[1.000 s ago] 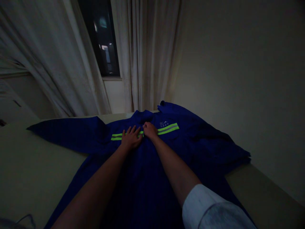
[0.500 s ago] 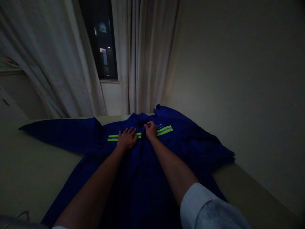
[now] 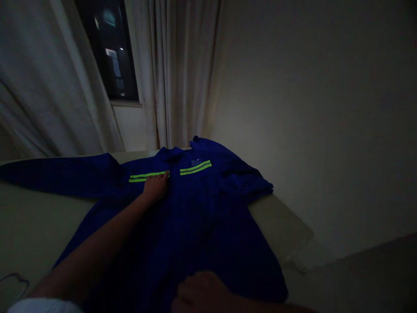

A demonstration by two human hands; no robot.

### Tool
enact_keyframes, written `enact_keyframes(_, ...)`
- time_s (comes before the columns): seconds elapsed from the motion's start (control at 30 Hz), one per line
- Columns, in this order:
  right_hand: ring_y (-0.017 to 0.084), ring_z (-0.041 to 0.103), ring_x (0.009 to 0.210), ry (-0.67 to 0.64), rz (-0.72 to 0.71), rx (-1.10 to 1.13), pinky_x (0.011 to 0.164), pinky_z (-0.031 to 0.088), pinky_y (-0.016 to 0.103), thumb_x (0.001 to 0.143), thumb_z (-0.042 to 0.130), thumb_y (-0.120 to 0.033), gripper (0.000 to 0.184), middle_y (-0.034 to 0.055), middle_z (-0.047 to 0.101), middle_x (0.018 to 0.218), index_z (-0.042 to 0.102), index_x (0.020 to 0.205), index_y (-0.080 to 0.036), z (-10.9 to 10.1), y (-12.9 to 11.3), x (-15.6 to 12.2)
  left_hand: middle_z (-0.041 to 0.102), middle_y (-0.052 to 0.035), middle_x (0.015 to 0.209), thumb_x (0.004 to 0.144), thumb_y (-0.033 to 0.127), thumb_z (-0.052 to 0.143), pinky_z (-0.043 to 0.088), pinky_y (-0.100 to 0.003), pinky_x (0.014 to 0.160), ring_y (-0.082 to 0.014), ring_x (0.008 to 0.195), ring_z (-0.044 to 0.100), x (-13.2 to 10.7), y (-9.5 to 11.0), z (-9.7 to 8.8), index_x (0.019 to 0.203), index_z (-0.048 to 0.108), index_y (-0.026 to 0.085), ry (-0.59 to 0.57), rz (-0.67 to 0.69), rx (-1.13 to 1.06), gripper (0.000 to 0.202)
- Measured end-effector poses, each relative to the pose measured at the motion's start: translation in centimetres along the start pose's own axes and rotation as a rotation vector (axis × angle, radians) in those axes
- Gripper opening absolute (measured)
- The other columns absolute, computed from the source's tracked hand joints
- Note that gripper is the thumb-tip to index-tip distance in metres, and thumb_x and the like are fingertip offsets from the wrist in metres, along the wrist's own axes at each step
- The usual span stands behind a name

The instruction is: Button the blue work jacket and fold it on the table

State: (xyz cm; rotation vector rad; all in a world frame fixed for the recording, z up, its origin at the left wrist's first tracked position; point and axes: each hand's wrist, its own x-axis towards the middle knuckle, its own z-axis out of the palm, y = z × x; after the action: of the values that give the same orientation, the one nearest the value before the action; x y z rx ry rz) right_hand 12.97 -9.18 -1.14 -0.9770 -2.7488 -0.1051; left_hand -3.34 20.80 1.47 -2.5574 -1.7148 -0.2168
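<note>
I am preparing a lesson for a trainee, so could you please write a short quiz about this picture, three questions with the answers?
1. Which colour is the work jacket? A) red B) dark blue C) white
2. True or false: the logo sits just above a yellow-green stripe.
3. Which hand touches the other yellow-green stripe?

Key: 1. B; 2. true; 3. the left hand.

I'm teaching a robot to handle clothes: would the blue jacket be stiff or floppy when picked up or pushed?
Likely floppy: the jacket lies spread out with soft creases. It probably won't roll or tip, lying so flat. Pushed, it might bunch near the left hand, which rests on its front.
</note>
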Motion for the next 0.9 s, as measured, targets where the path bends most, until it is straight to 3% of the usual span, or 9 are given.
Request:
enact_keyframes(0.1,0.015,0.055,0.057,0.131,0.207,-0.072,0.058,0.043,0.028,0.096,0.071,-0.039,0.026,-0.0036,0.061,0.065,0.056,0.081,-0.024,3.6,-2.9,-3.7,0.048,-0.0237,0.158,0.098,0.018,0.033,0.044,-0.052,0.111,-0.037,0.14,0.053,-5.7,1.8,-0.1,0.158,0.039,0.006,0.005,0.049,0.012,0.061)
enact_keyframes(0.17,0.019,0.06,0.067,0.214,0.352,-0.113,0.071,0.049,0.031,0.094,0.072,-0.039,0.022,-0.0004,0.065,0.072,0.057,0.086,-0.025,4.5,-4.3,-4.9,0.043,-0.0196,0.164,0.1,0.021,0.033,0.042,-0.05,0.115,-0.0337,0.146,0.048,-10.8,2.8,0.0,0.159,0.04,0.009,0.02,0.142,-0.01,0.06)
enact_keyframes(0.23,0.023,0.063,0.077,0.252,0.449,-0.117,0.08,0.05,0.036,0.092,0.071,-0.048,0.026,0.0034,0.069,0.083,0.059,0.092,-0.025,4.2,-5.4,-5.4,0.045,-0.0158,0.163,0.102,0.025,0.033,0.043,-0.048,0.116,-0.0304,0.146,0.049,-16.1,3.4,-0.1,0.158,0.044,0.012,0.04,0.249,-0.05,0.058)
enact_keyframes(0.33,0.027,0.063,0.086,0.238,0.483,-0.046,0.086,0.05,0.041,0.084,0.067,-0.07,0.05,0.0084,0.07,0.094,0.06,0.1,-0.024,3.0,-6.5,-5.5,0.045,-0.0122,0.164,0.105,0.035,0.037,0.046,-0.045,0.115,-0.0276,0.145,0.05,-23.1,3.7,-0.7,0.158,0.043,0.016,0.097,0.362,-0.091,0.057)
enact_keyframes(0.43,0.028,0.061,0.088,0.21,0.468,0.03,0.087,0.049,0.043,0.082,0.067,-0.067,0.048,0.0088,0.069,0.095,0.06,0.099,-0.023,2.0,-7.0,-5.6,0.042,-0.0111,0.166,0.103,0.043,0.046,0.045,-0.043,0.116,-0.0267,0.147,0.048,-27.8,3.9,-2.1,0.164,0.031,0.018,0.143,0.447,-0.106,0.068)
enact_keyframes(0.53,0.025,0.061,0.087,0.206,0.428,0.086,0.087,0.047,0.04,0.085,0.068,-0.046,0.025,0.0065,0.068,0.09,0.06,0.091,-0.023,1.2,-7.2,-5.8,0.036,-0.0109,0.169,0.101,0.051,0.051,0.04,-0.043,0.121,-0.0272,0.151,0.043,-30.5,4.3,-3.1,0.166,0.024,0.016,0.118,0.533,-0.101,0.079)
enact_keyframes(0.63,0.022,0.061,0.082,0.205,0.453,0.116,0.086,0.046,0.039,0.088,0.066,-0.032,0.013,0.0038,0.066,0.082,0.058,0.084,-0.023,0.5,-7.3,-5.7,0.035,-0.0133,0.169,0.097,0.061,0.053,0.035,-0.046,0.124,-0.0306,0.153,0.039,-31.6,4.9,-2.8,0.166,0.024,0.013,0.121,0.54,-0.087,0.088)
enact_keyframes(0.77,0.023,0.062,0.083,0.158,0.465,0.076,0.089,0.045,0.041,0.092,0.066,-0.034,0.014,0.005,0.068,0.084,0.061,0.087,-0.022,0.0,-7.4,-5.5,0.035,-0.0146,0.169,0.095,0.067,0.052,0.032,-0.051,0.124,-0.0341,0.155,0.035,-32.1,5.5,-1.5,0.166,0.025,0.015,0.13,0.504,-0.055,0.092)
enact_keyframes(0.9,0.021,0.063,0.084,0.065,0.348,0.084,0.09,0.045,0.039,0.095,0.066,-0.035,0.016,0.0041,0.068,0.084,0.063,0.087,-0.021,0.0,-6.6,-5.6,0.036,-0.0129,0.168,0.094,0.069,0.052,0.033,-0.051,0.123,-0.0337,0.154,0.036,-32.3,5.5,-0.7,0.167,0.024,0.019,0.131,0.487,-0.056,0.093)
